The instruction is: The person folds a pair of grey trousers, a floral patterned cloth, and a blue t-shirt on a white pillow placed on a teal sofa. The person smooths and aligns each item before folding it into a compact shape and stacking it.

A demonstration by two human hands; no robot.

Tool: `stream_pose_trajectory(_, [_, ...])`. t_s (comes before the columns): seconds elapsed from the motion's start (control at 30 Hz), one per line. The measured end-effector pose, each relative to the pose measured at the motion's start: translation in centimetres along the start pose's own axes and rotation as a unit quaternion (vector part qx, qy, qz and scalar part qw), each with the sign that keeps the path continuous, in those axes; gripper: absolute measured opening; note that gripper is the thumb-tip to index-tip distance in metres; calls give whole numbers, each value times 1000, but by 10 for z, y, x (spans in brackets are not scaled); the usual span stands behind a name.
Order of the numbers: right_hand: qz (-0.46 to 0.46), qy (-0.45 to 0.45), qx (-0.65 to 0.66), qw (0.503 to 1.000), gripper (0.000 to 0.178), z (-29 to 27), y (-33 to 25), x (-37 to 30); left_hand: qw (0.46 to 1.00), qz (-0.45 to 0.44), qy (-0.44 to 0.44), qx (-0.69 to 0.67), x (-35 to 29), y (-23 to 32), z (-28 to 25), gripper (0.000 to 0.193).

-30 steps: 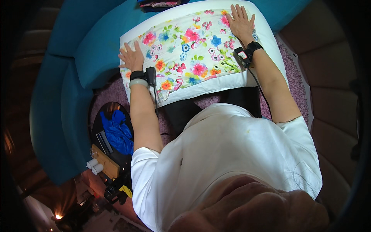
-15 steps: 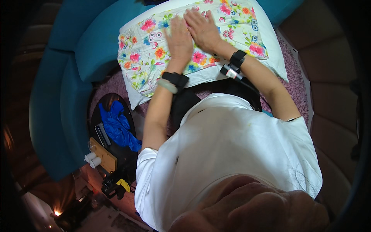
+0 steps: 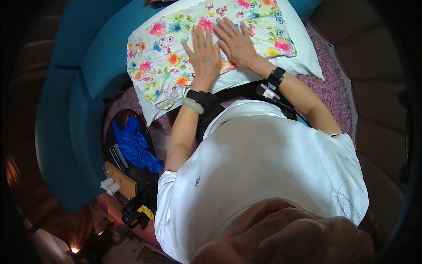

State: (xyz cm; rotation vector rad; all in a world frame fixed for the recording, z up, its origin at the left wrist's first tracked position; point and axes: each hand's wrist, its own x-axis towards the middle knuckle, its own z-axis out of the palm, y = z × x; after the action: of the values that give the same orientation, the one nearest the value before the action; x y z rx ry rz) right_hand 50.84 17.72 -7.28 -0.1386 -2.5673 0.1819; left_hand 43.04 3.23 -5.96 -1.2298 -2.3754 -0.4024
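A piece of white cloth with a bright flower print (image 3: 154,66) lies spread over a white pillow (image 3: 307,61), with faint wrinkles across it. Both hands rest palm down on the cloth, close beside each other. My left hand (image 3: 205,57) has its fingers stretched and slightly spread, pointing to the far side. My right hand (image 3: 237,46) also lies flat, fingers extended toward the far left and thumb near the left hand's fingers. Neither hand grips anything. The pillow's white edge shows along the near side and at the right.
A teal sofa (image 3: 70,101) curves around the left and back. On a dark oval table (image 3: 110,132) at the left lie a blue cloth (image 3: 132,145) and a wooden tray (image 3: 125,182). White cups (image 3: 113,188) stand by the tray. A purple rug (image 3: 332,88) covers the floor.
Both hands have slid nearer to me over the flowered cloth, and the left fingers have spread. The whole view has shifted slightly. The cloth still lies flat on the pillow.
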Motion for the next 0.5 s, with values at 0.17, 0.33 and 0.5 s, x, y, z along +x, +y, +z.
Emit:
stream_pose_trajectory(0.17, [49,-42,-150,987,57,-7,39,-27,998,-49,-35,-18,-16,-9,-5,62])
stream_pose_trajectory(0.33, [263,106,-74,956,66,-8,129,-36,997,-59,-47,-23,6,-8,-2,66])
stream_pose_trajectory(0.5, [293,58,15,954,82,-12,199,-20,997,10,-42,-60,49,28,19,67])
